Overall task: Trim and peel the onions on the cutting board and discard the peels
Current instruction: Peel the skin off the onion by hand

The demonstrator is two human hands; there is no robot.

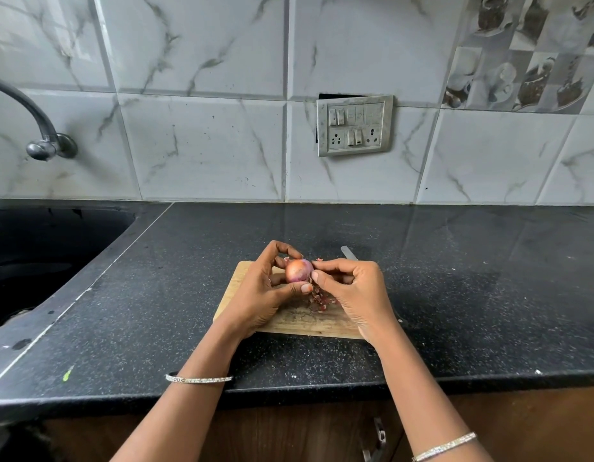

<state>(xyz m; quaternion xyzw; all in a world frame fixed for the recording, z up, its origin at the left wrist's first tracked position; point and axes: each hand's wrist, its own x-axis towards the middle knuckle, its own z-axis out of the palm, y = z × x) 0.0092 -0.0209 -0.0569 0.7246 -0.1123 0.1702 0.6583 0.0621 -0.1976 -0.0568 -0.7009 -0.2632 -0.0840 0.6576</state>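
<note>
A small reddish onion (299,270) is held just above a wooden cutting board (289,323) on the black counter. My left hand (263,291) grips the onion between thumb and fingers. My right hand (350,291) touches the onion's right side, with its fingertips pinching at the skin there. Loose reddish peels (319,300) lie on the board under the hands. A knife blade tip (349,253) shows behind my right hand; its handle is hidden.
A dark sink (38,258) is set into the counter at the left, with a tap (38,135) on the tiled wall above it. A switch panel (355,125) sits on the wall. The counter's front edge (322,386) runs below the board.
</note>
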